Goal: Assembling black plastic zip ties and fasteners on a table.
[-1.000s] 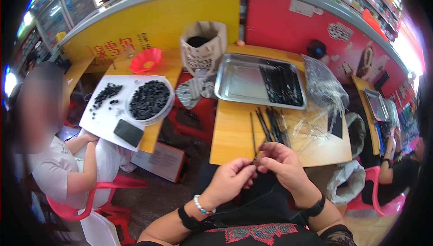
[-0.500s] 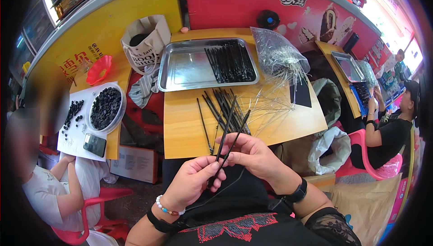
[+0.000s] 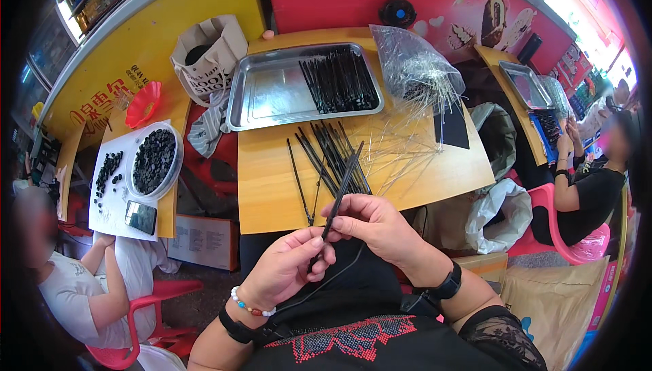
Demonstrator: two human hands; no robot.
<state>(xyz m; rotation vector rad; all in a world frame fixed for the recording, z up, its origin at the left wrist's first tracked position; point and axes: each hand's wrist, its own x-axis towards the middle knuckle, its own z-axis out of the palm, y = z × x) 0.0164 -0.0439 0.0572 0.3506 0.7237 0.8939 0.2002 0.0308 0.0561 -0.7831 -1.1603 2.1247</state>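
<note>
Above my lap, just off the table's near edge, my left hand point(image 3: 291, 254) pinches the lower part of some thin black rods point(image 3: 347, 176). They lie close together and slant up to the right, so I cannot tell how many there are. My right hand point(image 3: 370, 223) is closed on them a little higher, its fingertips close to the left ones. A loose bunch of similar black rods point(image 3: 326, 162) lies on the wooden table point(image 3: 272, 211) beyond my hands. Behind it stands a metal tray point(image 3: 261, 92) with a dense row of black rods point(image 3: 339, 80) at its right side.
A clear plastic bag point(image 3: 407, 58) spills thin silvery wires point(image 3: 401, 160) over the table's right part. Left, another table holds a tub of small black pieces point(image 3: 155, 160), a phone point(image 3: 140, 217) and a red bowl point(image 3: 144, 104). People sit on both sides in pink chairs.
The rods, apart in a V before, are now together along one line. My right hand has shifted slightly left and down. The view has tilted a little.
</note>
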